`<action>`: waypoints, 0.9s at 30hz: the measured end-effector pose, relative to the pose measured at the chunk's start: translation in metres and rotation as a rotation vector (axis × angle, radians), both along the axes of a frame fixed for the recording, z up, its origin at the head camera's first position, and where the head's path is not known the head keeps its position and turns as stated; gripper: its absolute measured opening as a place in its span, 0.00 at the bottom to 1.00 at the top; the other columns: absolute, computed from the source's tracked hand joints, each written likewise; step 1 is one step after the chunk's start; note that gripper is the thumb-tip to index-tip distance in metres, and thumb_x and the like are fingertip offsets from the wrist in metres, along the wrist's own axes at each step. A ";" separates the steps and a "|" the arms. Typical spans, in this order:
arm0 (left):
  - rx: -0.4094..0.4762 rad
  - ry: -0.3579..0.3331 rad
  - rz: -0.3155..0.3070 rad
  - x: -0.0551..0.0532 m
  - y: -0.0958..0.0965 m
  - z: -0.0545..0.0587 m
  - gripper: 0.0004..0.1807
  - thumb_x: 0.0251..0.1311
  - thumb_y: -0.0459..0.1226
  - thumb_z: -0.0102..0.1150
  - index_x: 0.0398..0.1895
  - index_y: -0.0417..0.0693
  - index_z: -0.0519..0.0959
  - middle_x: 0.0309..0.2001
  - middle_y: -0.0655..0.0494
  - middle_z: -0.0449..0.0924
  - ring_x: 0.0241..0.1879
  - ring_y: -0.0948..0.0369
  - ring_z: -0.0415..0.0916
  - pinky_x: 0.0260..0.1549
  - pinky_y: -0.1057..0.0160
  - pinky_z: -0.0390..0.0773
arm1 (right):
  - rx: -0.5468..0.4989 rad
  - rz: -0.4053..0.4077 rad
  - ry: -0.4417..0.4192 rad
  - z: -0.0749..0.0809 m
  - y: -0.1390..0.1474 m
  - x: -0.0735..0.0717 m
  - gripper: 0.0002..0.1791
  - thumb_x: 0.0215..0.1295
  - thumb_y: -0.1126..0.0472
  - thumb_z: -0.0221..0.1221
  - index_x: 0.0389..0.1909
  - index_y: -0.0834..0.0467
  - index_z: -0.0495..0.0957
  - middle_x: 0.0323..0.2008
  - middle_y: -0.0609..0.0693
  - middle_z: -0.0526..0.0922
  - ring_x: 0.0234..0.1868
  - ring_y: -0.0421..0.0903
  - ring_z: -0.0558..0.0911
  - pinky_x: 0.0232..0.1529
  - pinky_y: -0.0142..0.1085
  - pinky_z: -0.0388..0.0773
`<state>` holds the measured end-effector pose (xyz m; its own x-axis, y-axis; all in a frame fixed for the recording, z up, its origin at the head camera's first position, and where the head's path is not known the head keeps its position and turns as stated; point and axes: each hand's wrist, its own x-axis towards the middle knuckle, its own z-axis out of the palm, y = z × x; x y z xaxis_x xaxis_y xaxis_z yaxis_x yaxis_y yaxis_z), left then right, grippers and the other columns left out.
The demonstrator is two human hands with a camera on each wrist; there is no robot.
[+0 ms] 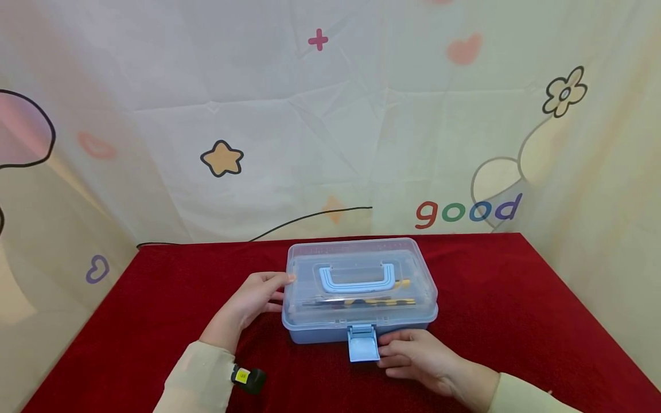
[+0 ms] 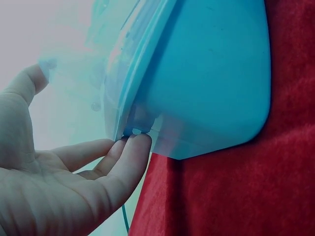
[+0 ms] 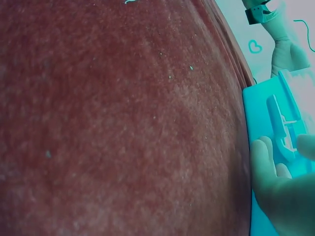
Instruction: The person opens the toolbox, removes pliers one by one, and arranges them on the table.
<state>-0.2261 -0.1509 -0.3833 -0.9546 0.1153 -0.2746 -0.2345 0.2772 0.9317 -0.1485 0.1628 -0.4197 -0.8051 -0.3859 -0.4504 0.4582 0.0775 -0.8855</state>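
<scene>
A storage box (image 1: 361,335) with a pale blue base and clear lid (image 1: 304,269) sits lid down on the table. A blue carry handle (image 1: 356,287) lies on the lid, and yellow-and-black sticks show through it. The front latch (image 1: 364,347) is flipped outward. My left hand (image 1: 260,295) holds the box's left end, its thumb on the lid and its fingertips (image 2: 140,142) at the rim. My right hand (image 1: 426,358) is at the front, relaxed fingers close to the latch's right edge, with nothing in its grasp.
Red cloth (image 1: 516,321) covers the table. A pale printed curtain (image 1: 258,115) hangs behind it and along both sides. A black band with a yellow label (image 1: 241,376) is worn at the left sleeve.
</scene>
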 end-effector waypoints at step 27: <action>-0.058 0.110 0.025 0.016 0.004 0.000 0.37 0.60 0.56 0.55 0.66 0.45 0.64 0.61 0.45 0.70 0.53 0.52 0.74 0.52 0.52 0.79 | 0.215 0.064 0.279 0.046 0.019 0.009 0.25 0.65 0.55 0.57 0.54 0.71 0.72 0.48 0.59 0.82 0.46 0.50 0.83 0.48 0.43 0.82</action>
